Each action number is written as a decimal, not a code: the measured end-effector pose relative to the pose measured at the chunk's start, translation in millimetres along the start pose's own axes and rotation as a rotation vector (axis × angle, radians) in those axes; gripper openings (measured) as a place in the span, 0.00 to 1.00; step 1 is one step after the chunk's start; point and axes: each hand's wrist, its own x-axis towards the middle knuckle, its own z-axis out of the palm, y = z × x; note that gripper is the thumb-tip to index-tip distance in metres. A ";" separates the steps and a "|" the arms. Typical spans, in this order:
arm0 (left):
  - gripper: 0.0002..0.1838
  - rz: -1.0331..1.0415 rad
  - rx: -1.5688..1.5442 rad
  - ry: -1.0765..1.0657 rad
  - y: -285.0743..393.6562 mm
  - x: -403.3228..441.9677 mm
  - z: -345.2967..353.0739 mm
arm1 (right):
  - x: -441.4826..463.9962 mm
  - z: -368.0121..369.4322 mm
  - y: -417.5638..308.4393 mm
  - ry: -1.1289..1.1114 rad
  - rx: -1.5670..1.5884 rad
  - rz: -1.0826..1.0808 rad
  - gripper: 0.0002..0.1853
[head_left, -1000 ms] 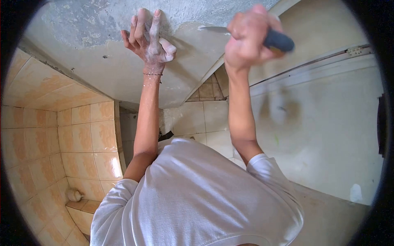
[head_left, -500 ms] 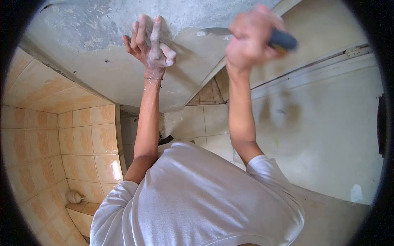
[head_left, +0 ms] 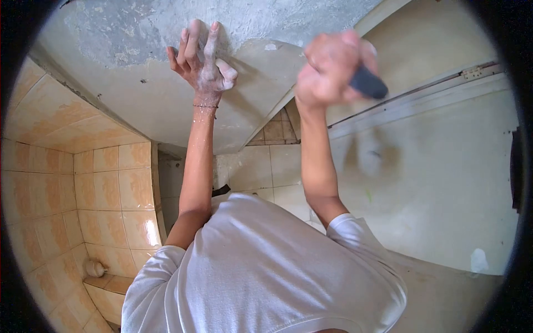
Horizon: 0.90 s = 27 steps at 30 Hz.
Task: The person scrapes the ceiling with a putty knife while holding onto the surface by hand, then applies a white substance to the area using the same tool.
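Note:
My left hand, dusted with white powder, rests with spread fingers on the wall, at the lower edge of a rough grey stripped patch. A thin dark band circles that wrist. To the right, my right hand is closed in a fist around the dark handle of a scraper. Only the handle's end shows clearly now; the blade is hidden behind the fist. This hand is slightly blurred and is near the wall's right edge.
Orange-patterned tiles line an alcove on the left, where a small round vessel sits on a tiled ledge. A pale door-like panel with a metal hinge stands on the right. Pale tiles lie below the wall.
My right hand has moved a little down and to the left with the scraper, and its blade has gone out of sight. My left hand stays in place on the wall.

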 end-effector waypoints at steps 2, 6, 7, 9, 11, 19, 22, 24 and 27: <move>0.34 0.006 -0.021 0.006 1.8 -1.4 -0.6 | 3.2 -3.1 12.1 -0.002 -0.233 -0.014 0.20; 0.39 0.007 0.018 -0.017 -1.1 1.1 0.7 | 5.8 -0.6 -4.4 -0.013 0.043 -0.004 0.19; 0.45 -0.004 0.036 -0.081 0.1 -3.1 -3.8 | 3.7 -0.2 -2.3 -0.011 0.039 0.002 0.19; 0.45 -0.001 0.032 -0.086 2.2 -4.5 -7.2 | 2.6 1.3 9.7 -0.016 -0.157 -0.016 0.19; 0.45 0.008 0.031 -0.070 3.1 -1.4 -5.8 | 5.0 3.9 5.7 -0.021 -0.248 -0.036 0.20; 0.32 -0.008 -0.005 -0.020 2.1 -0.5 -2.2 | 0.2 10.2 -1.6 0.032 -0.161 -0.081 0.21; 0.45 0.006 0.061 -0.071 2.3 -1.8 -4.8 | 1.3 -3.5 -5.9 -0.047 0.038 -0.009 0.20; 0.45 0.014 0.034 -0.067 4.1 -3.6 -6.4 | 3.8 -6.6 13.7 -0.020 -0.281 -0.136 0.21; 0.44 0.017 0.022 -0.059 4.8 -3.0 -6.8 | 1.2 -2.8 -13.0 -0.007 -0.111 -0.053 0.22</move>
